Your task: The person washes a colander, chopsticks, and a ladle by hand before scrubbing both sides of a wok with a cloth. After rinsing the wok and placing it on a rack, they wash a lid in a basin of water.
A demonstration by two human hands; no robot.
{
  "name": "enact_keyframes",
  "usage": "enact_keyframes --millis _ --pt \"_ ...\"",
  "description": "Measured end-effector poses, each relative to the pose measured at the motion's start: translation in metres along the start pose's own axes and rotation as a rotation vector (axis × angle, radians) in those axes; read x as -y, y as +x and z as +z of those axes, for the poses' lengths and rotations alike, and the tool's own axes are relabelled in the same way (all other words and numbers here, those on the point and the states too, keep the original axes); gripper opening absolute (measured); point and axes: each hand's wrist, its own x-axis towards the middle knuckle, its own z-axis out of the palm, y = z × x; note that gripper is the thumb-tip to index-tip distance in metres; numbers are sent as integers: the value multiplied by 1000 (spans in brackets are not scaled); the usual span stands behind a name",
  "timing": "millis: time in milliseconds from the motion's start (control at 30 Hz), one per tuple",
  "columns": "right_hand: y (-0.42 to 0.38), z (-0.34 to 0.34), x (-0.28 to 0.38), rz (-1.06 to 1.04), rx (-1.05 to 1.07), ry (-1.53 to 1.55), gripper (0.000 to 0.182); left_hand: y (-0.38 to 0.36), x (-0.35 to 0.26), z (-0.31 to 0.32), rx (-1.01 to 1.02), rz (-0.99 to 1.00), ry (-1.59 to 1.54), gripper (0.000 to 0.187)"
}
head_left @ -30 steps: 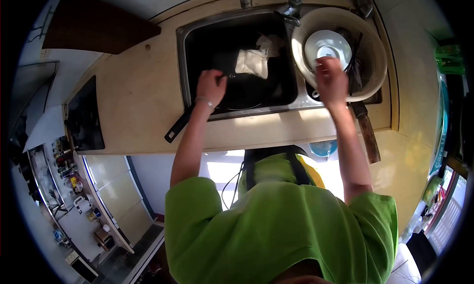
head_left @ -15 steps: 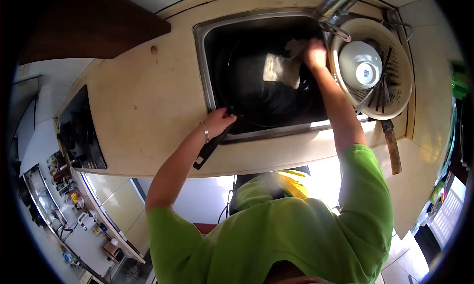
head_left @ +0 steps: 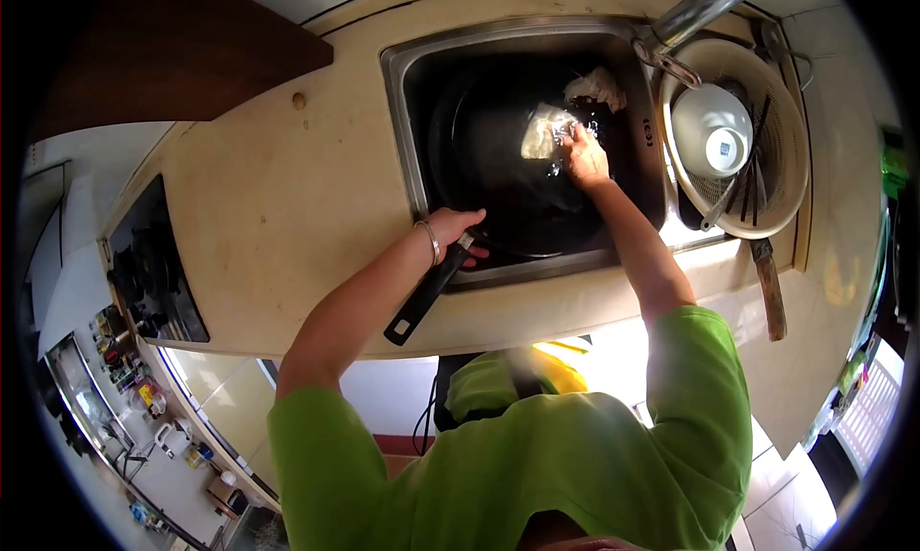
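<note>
A large black frying pan (head_left: 508, 201) sits in the sink, its black handle (head_left: 419, 302) sticking out over the front left rim. My left hand (head_left: 455, 235) is closed round the handle close to the pan. Inside the pan my right hand (head_left: 586, 158) is held low with fingers apart, amid bright drops of water. A bright sunlit patch shows on the pan beside its fingertips. Behind that hand a crumpled pale cloth (head_left: 596, 89) lies at the far right side of the pan, apart from the fingers.
The steel sink (head_left: 414, 172) is set in a beige counter (head_left: 287, 206). A metal faucet (head_left: 704, 14) reaches over its back right corner. On the right stands a cream colander (head_left: 798, 168) with a white bowl (head_left: 704, 120), chopsticks and utensils. A wooden handle (head_left: 770, 292) juts out below it.
My right hand has let go of the cloth at the back and come forward and left into the pan, where water now splashes. My left hand stays on the handle.
</note>
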Motion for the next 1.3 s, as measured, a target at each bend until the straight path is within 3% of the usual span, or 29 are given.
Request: enact_keyframes --millis 33,67,133,200,267,333,400,467,567,667,733,900,1067,1200,1300 --pt "5 12 -3 -129 -188 53 32 4 1 -1 -21 31 27 34" --pt "6 16 -2 -149 -241 2 29 5 0 0 -24 30 23 34" --pt "3 -9 11 -88 -106 58 32 5 0 0 -82 36 55 32" --pt "-5 -36 14 -36 -134 52 37 5 0 -4 -57 29 26 31" --pt "-12 -49 4 54 -464 127 39 3 -4 -1 -25 34 -2 30" --pt "-12 -52 -4 321 -388 204 41 -4 -3 5 -32 26 -129 24" --pt "-13 -50 -11 532 -95 241 39 -2 -3 4 -54 17 -122 21" --pt "-11 -44 -17 542 -191 169 31 1 -3 3 -80 12 -116 17" --pt "-2 -42 -26 612 -131 145 19 2 5 3 -150 65 -61 14" --pt "-7 -41 -32 537 -189 157 10 -1 8 3 -143 163 -63 12" --pt "-10 -45 -29 540 -205 185 9 -5 13 6 -152 333 -97 12" --pt "-14 -45 -28 523 -290 288 13 -15 18 4 -199 363 -38 12" --pt "-20 -57 -23 488 -512 482 11 -36 21 5 -212 446 -15 11" --pt "-30 -89 -10 451 -498 572 9 -67 28 5 -222 454 -1 7" --pt "-34 -75 -13 453 -461 712 8 -93 37 4 -212 452 -33 8"
